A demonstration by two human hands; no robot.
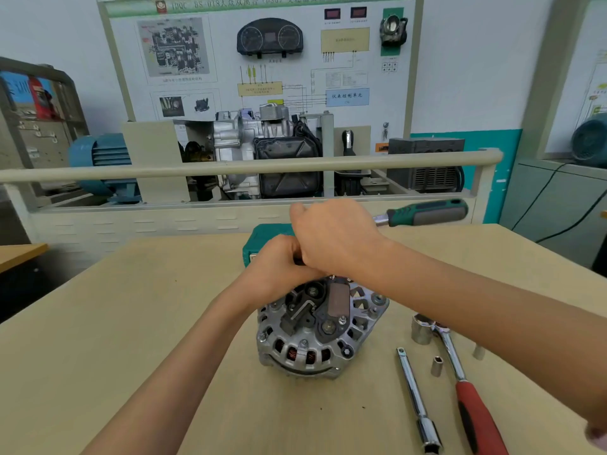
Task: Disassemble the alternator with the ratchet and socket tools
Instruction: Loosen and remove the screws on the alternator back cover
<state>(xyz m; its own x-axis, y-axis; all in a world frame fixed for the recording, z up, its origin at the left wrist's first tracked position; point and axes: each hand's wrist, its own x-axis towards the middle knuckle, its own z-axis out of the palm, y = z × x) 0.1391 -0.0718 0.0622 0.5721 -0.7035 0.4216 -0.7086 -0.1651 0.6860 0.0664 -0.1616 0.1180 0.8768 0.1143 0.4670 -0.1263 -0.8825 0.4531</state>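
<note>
A silver alternator (320,326) stands on the tan table (131,323), rear cover facing me. My right hand (331,236) is closed over the head of a green-and-grey-handled ratchet (427,213), whose handle sticks out to the right above the alternator's far edge. My left hand (279,264) is curled just below it, gripping a dark part under the ratchet head; what it holds is mostly hidden. The socket and the fastener are covered by both hands.
To the right of the alternator lie a red-handled ratchet (473,399) with a large socket (422,330), a chrome extension bar (415,399) and two small sockets (437,366). A green tool case (266,238) sits behind my hands. A training bench with a rail (230,167) stands beyond.
</note>
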